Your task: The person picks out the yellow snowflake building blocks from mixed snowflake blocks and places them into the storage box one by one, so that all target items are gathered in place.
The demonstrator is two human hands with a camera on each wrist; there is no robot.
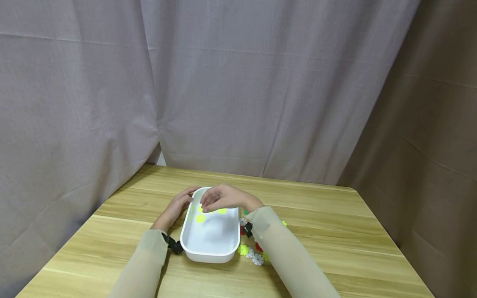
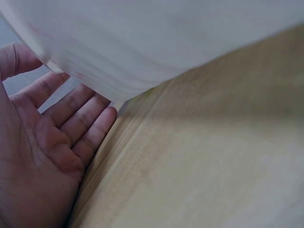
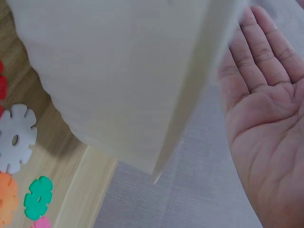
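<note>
A white rectangular tray (image 1: 210, 257) sits on the wooden table with several yellow notched discs inside, one of them a yellow disc (image 1: 200, 219) near the left wall. My left hand (image 1: 178, 208) holds the tray at its far left side; in the left wrist view its thumb (image 2: 19, 61) reaches the rim and its fingers lie along the outer wall. Over the far half of the tray hangs my right hand (image 1: 223, 197), fingers pointing down and left, just above the yellow discs. In the right wrist view, the tray wall hides its fingertips; nothing shows in its grasp.
Right of the tray, partly under my right forearm, lie several loose notched discs: a white disc (image 1: 258, 259), a yellow-green disc (image 1: 243, 249), a green disc (image 3: 38, 198) and an orange disc (image 3: 7, 199). Grey curtains (image 1: 238, 91) hang behind the table.
</note>
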